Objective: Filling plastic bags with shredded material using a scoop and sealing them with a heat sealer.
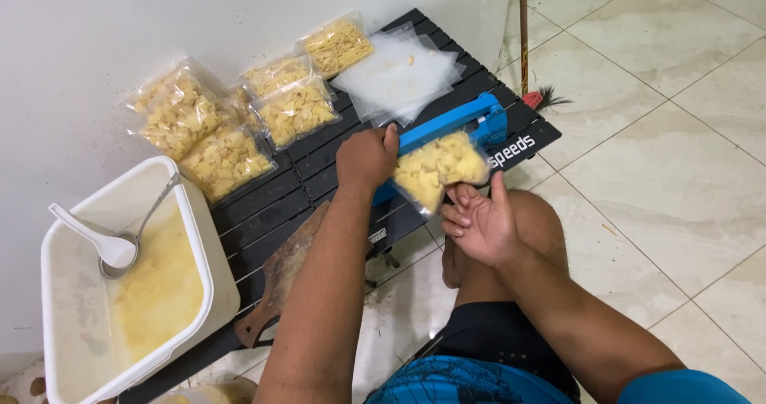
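Note:
My left hand [365, 158] presses down on the handle of a blue heat sealer [456, 119] that lies on a low black slatted table [307, 169]. My right hand [477, 222] holds a clear plastic bag of yellow chips [437, 169] from below, with the bag's top edge under the sealer arm. The fingers of my right hand are partly curled around the bag's lower end.
Several filled bags of chips [227, 125] lie at the table's back left, beside a stack of empty clear bags [399, 73]. A white tub [179, 204] with chips, a white ladle and a metal strainer stands at the left. A wooden board [279, 276] lies near the table edge. A broom stick [524, 37] leans at the wall.

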